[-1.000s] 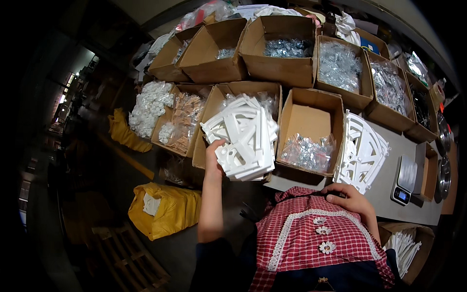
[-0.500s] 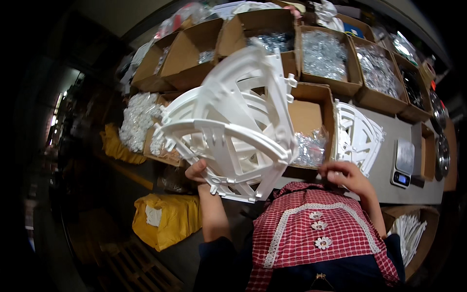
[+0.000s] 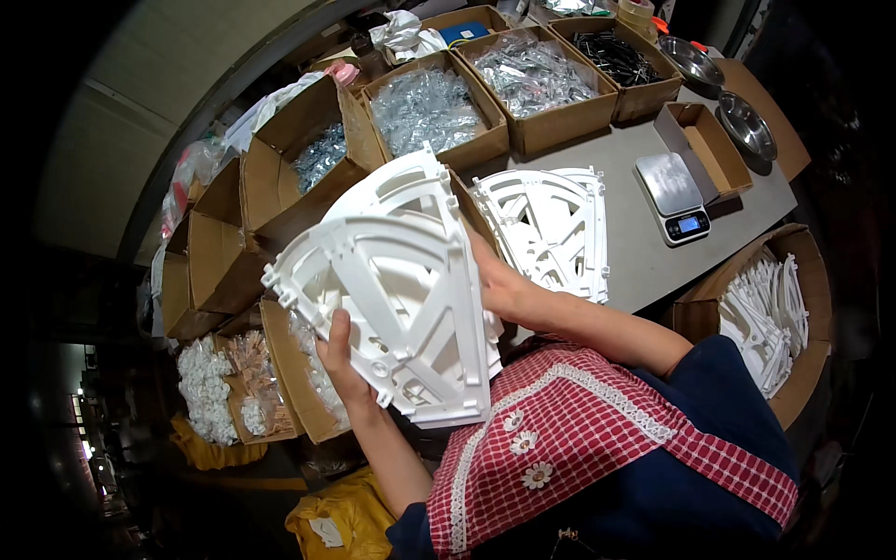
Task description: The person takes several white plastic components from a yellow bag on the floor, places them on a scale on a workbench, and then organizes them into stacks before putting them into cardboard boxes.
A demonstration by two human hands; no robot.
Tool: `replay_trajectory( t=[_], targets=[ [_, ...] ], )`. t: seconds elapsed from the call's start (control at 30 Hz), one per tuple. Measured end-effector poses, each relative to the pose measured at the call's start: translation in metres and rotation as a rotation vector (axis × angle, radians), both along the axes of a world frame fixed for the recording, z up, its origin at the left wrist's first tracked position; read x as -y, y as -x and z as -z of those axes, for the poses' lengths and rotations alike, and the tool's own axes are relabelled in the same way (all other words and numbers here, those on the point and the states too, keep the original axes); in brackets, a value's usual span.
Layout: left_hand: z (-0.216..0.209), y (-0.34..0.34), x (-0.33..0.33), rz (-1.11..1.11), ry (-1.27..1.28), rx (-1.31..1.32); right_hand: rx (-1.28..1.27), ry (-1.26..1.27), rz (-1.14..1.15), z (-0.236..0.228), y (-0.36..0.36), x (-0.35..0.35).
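A stack of white fan-shaped plastic frames (image 3: pixel 411 317) is held up in front of my apron, over the table's near edge. My left hand (image 3: pixel 347 373) grips its lower left side, thumb across the front face. At the stack's right edge my right hand (image 3: pixel 499 285) presses in from the side, its fingertips hidden behind the plastic. More white fan-shaped frames (image 3: pixel 551 224) lie piled on the grey table (image 3: pixel 644 271), just beyond my right forearm.
Cardboard boxes of clear-bagged hardware (image 3: pixel 425 110) line the table's back. A digital scale (image 3: pixel 670 198), a small open box (image 3: pixel 702 149) and steel bowls (image 3: pixel 747 126) stand right. A carton of white plastic parts (image 3: pixel 765 322) is at lower right, yellow sacks (image 3: pixel 345 518) at lower left.
The view has swung to the right. My right hand has moved from near the apron to the side of the held frames, which are now tilted differently. My left hand keeps its grip.
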State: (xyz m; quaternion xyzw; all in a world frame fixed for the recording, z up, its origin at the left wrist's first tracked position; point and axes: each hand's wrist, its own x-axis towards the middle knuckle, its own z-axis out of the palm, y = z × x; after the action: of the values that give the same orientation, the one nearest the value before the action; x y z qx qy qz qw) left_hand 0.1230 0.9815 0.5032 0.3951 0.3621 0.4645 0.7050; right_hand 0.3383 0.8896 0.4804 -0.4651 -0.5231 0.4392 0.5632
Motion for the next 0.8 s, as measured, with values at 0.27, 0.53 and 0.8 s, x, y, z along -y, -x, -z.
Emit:
replay_trajectory(
  t=[0.27,0.53,0.8],
  targets=[
    [0.000,-0.016,0.005,-0.008,0.181,0.193,-0.192,0.079,-0.036,-0.053,-0.027,0.004],
    [0.019,0.019,0.008,-0.048,0.389,0.215,-0.178,0.159,0.449,0.001,-0.110,0.036],
    [0.067,0.055,0.001,-0.021,0.366,0.038,0.764,-0.071,0.743,0.006,-0.131,0.055]
  ],
)
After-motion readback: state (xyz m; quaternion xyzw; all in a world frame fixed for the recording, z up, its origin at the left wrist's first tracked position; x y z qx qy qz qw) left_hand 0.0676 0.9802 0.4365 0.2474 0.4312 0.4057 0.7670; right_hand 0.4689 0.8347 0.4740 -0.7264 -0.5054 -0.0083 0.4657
